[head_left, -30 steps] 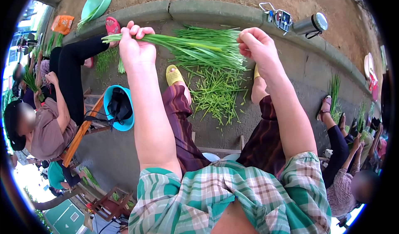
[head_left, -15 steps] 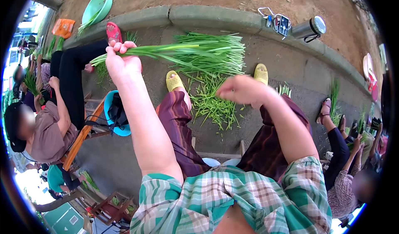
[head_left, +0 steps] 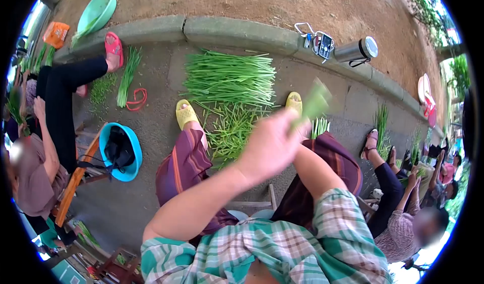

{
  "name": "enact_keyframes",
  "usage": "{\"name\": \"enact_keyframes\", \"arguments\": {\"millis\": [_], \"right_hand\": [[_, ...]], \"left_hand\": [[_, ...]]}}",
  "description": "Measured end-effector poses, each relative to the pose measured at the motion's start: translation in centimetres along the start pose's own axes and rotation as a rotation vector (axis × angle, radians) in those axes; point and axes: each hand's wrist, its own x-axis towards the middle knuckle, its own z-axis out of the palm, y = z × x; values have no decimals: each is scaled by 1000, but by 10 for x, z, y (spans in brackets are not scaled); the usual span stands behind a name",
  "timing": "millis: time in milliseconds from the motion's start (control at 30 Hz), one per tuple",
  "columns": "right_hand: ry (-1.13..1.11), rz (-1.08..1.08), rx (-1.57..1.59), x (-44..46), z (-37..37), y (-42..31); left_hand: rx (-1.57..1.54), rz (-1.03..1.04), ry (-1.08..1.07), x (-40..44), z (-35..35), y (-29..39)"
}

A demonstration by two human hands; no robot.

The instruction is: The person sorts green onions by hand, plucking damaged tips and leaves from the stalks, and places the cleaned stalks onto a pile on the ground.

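My left hand (head_left: 269,145) is wrapped round a bunch of green stalks (head_left: 316,101), blurred by motion, whose ends point up and right above my right knee. Behind it, my right hand (head_left: 304,132) is mostly hidden, and its fingers cannot be made out. A wide pile of long green stalks (head_left: 229,77) lies on the ground between and beyond my feet. Short cut pieces (head_left: 227,132) are scattered just on the near side of that pile. A small bundle (head_left: 320,126) lies beside my right knee, partly covered.
A blue basin (head_left: 133,158) with a black bag stands left. A red loop (head_left: 137,100) lies near stalks (head_left: 129,77). On the kerb (head_left: 242,34) are a metal flask (head_left: 355,51) and a small device (head_left: 324,47). People sit at both sides.
My left hand has swung from the upper left across to the right with the stalks, and my right hand is now behind it. The view has shifted, showing the red loop.
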Motion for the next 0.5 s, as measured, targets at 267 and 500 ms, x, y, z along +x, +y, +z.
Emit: {"name": "enact_keyframes", "arguments": {"millis": [267, 500], "right_hand": [[886, 497, 293, 23, -52, 26], [1077, 388, 231, 68, -101, 30]], "left_hand": [[-9, -42, -150, -51, 33, 2], [-494, -432, -263, -34, -14, 23]]}}
